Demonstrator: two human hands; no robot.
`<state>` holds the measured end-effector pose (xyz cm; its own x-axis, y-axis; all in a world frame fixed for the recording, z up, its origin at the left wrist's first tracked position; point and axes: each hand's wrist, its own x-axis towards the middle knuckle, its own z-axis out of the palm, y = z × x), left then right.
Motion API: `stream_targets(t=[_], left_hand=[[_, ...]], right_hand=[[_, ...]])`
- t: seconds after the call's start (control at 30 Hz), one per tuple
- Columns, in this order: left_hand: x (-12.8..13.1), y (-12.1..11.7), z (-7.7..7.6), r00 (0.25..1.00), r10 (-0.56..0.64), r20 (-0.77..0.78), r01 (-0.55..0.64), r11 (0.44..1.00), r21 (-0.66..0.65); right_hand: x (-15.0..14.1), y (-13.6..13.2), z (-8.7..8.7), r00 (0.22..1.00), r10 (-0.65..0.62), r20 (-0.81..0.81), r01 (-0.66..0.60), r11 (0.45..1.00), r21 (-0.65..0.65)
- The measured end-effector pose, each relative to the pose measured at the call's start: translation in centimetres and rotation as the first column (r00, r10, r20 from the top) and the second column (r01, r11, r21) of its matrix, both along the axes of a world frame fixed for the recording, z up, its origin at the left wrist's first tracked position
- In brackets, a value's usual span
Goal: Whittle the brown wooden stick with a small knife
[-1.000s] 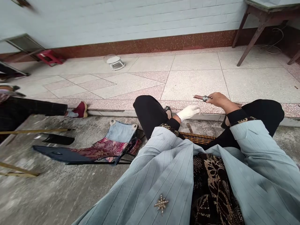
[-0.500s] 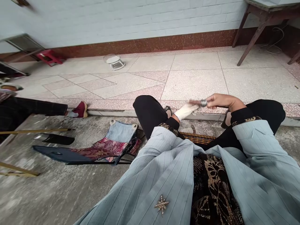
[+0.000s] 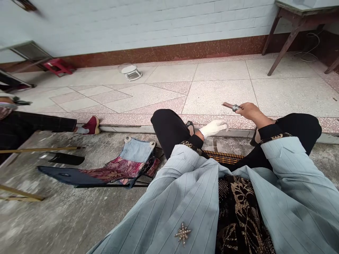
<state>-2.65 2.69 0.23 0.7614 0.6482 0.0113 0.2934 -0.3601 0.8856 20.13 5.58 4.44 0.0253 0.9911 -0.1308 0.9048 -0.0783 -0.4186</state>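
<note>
Between my thumb and fingers, my right hand (image 3: 250, 111) grips a short brown stick with silver wire wound round it (image 3: 235, 108). The stick's bare brown end points left, above the step's edge. My left hand (image 3: 214, 128), in a white knit glove, sits lower and to the left, apart from the stick. Its fingers stretch to the right, slightly bent at the tips, and nothing shows in them. Below the hands, between my legs, is the edge of a yellow-and-black woven seat or basket (image 3: 225, 157), partly hidden by my clothes.
A low fabric folding chair (image 3: 113, 171) stands at my left. Beyond it are a dark bottle (image 3: 66, 158) and another person's leg with a red shoe (image 3: 91, 125). A white stool (image 3: 130, 70), a red stool (image 3: 58, 67) and a wooden table (image 3: 288, 38) stand on the tiled step.
My hands have moved apart. The right hand has lifted the wire-wound stick up and to the right, away from the gloved left hand, which has stayed low.
</note>
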Motion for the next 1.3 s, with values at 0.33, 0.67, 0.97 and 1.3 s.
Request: stream_targets(t=[0.33, 0.67, 0.97, 1.3], left_hand=[[-0.3, 0.4, 0.3, 0.989, 0.113, -0.094, -0.108, 0.992, 0.057], [-0.2, 1.5, -1.5, 0.975, 0.198, 0.097, -0.18, 0.968, -0.174], [0.4, 0.3, -1.2, 0.996, 0.09, 0.003, -0.089, 0.982, -0.17], [0.5, -0.4, -0.5, 0.993, 0.11, -0.038, -0.111, 0.994, -0.017]], right_hand=[[-2.1, -1.2, -1.5, 0.815, 0.54, 0.21, -0.356, 0.753, -0.553], [0.0, -2.1, 1.7, 0.606, 0.299, -0.737, -0.539, 0.836, -0.103], [-0.9, -0.6, -0.4, 0.85, -0.051, -0.524, 0.01, 0.997, -0.081], [-1.7, -1.6, -1.3, 0.874, 0.464, 0.147, -0.32, 0.774, -0.546]])
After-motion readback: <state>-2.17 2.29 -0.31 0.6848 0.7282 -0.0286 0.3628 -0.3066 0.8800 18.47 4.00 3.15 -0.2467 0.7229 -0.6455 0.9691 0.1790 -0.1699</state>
